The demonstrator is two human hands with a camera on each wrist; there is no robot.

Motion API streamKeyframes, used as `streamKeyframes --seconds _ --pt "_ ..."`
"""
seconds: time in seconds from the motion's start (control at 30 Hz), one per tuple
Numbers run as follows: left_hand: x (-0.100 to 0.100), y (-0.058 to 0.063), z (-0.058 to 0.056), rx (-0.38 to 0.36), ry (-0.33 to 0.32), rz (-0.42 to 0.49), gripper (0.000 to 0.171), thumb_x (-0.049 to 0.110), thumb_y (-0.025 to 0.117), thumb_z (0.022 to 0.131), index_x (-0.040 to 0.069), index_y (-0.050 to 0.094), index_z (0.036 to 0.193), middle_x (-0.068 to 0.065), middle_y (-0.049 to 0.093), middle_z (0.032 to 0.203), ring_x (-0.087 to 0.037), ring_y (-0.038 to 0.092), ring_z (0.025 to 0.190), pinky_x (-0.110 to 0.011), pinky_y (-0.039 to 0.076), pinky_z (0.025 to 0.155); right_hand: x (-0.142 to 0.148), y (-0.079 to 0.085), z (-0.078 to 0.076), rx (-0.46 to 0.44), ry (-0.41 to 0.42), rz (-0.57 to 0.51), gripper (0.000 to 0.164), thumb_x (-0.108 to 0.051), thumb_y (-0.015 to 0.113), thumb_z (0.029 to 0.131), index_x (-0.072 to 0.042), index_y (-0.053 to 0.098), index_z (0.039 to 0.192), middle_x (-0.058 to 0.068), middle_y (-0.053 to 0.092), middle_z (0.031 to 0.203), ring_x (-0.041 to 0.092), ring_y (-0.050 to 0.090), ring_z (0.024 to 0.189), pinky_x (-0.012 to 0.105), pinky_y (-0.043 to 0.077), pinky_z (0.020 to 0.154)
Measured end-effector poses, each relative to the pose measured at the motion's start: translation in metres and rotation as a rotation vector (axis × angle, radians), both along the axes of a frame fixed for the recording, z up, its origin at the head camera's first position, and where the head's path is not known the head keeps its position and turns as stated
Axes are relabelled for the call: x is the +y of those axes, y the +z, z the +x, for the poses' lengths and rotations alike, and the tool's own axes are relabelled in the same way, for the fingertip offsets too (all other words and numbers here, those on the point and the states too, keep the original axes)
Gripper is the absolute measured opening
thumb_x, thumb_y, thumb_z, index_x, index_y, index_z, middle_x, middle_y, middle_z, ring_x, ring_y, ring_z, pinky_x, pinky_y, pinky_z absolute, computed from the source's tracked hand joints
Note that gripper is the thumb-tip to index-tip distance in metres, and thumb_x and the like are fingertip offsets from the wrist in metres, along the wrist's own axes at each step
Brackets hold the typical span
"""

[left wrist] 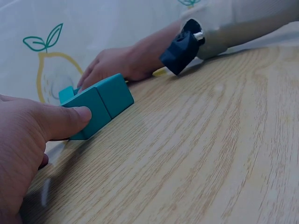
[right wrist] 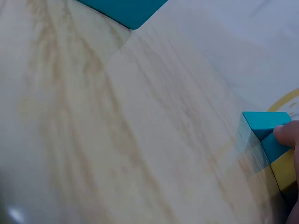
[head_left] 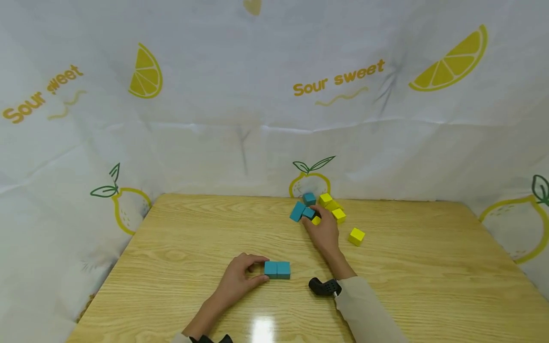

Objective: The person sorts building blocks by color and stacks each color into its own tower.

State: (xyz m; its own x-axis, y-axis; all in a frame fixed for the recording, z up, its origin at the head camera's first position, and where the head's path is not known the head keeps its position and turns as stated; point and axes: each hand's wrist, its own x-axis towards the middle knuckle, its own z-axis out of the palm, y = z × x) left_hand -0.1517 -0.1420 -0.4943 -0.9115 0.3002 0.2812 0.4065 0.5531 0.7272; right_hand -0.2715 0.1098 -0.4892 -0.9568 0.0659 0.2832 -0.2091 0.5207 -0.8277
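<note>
Two blue cubes stand side by side on the wooden table, and my left hand (head_left: 238, 276) pinches the left blue cube (head_left: 270, 269) between thumb and fingers. The right blue cube (head_left: 283, 270) touches it; the left wrist view shows the thumb on the near blue cube (left wrist: 88, 109). Farther back, my right hand (head_left: 324, 231) pinches another blue cube (head_left: 308, 212) among a cluster of blocks. In the right wrist view its thumb (right wrist: 285, 134) lies against blue, with a yellow block (right wrist: 285, 170) beside it. The hand partly hides a yellow block (head_left: 316, 220).
Around the right hand lie a blue block (head_left: 298, 211), a blue cube (head_left: 309, 199) and several yellow blocks (head_left: 339, 215). One yellow cube (head_left: 356, 237) sits apart to the right. A white lemon-printed cloth (head_left: 223, 157) hangs behind the table (head_left: 193, 238).
</note>
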Motion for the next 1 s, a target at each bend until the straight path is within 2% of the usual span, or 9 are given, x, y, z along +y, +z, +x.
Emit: streamKeyframes --seconds 0.23,0.57,0.73,0.83,0.93,1.0 --pt "0.000 -0.001 0.000 0.000 -0.001 -0.005 0.037 0.034 0.077 0.080 0.023 0.069 0.115 0.015 0.055 0.083 -0.008 0.041 0.072 -0.025 0.038 0.064 0.001 -0.001 -0.001 0.035 0.015 -0.011 0.038 -0.019 0.072 0.088 -0.006 0.062 0.122 0.014 0.060 0.119 0.028 0.055 0.105 0.045 0.044 0.088" --pt "0.000 0.001 0.002 -0.022 -0.007 -0.005 0.038 0.035 0.075 0.082 0.024 0.068 0.117 0.013 0.055 0.084 -0.009 0.042 0.072 -0.026 0.038 0.064 0.002 -0.005 0.000 0.107 0.012 -0.139 0.039 -0.015 0.074 0.086 -0.001 0.063 0.120 0.015 0.061 0.119 0.030 0.055 0.111 0.044 0.042 0.094" --pt "-0.001 0.002 0.002 -0.028 -0.007 -0.006 0.038 0.034 0.076 0.082 0.024 0.068 0.117 0.012 0.053 0.083 -0.009 0.041 0.071 -0.026 0.037 0.063 0.004 -0.006 0.003 0.131 0.029 -0.206 0.041 -0.018 0.074 0.086 -0.004 0.062 0.122 0.012 0.062 0.112 0.026 0.055 0.104 0.038 0.042 0.086" --pt "-0.001 0.002 0.002 -0.028 -0.006 -0.008 0.039 0.033 0.076 0.081 0.023 0.068 0.118 0.012 0.054 0.084 -0.009 0.041 0.071 -0.026 0.038 0.063 0.001 0.011 0.016 0.158 0.038 -0.257 0.041 -0.012 0.073 0.086 0.001 0.061 0.123 0.020 0.060 0.108 0.033 0.053 0.101 0.043 0.040 0.084" --pt "-0.001 0.002 0.002 -0.024 -0.007 -0.008 0.039 0.033 0.077 0.081 0.023 0.068 0.118 0.012 0.054 0.084 -0.009 0.041 0.072 -0.026 0.038 0.064 0.002 0.013 0.019 0.177 0.046 -0.297 0.041 -0.010 0.072 0.087 0.003 0.060 0.124 0.025 0.058 0.108 0.038 0.051 0.101 0.048 0.038 0.088" --pt "-0.001 0.002 0.002 -0.021 -0.012 -0.006 0.039 0.033 0.077 0.081 0.022 0.067 0.118 0.012 0.054 0.085 -0.008 0.042 0.072 -0.026 0.038 0.064 0.004 0.008 0.017 0.173 0.038 -0.315 0.041 -0.012 0.072 0.087 0.000 0.061 0.124 0.023 0.058 0.109 0.035 0.051 0.102 0.045 0.038 0.088"
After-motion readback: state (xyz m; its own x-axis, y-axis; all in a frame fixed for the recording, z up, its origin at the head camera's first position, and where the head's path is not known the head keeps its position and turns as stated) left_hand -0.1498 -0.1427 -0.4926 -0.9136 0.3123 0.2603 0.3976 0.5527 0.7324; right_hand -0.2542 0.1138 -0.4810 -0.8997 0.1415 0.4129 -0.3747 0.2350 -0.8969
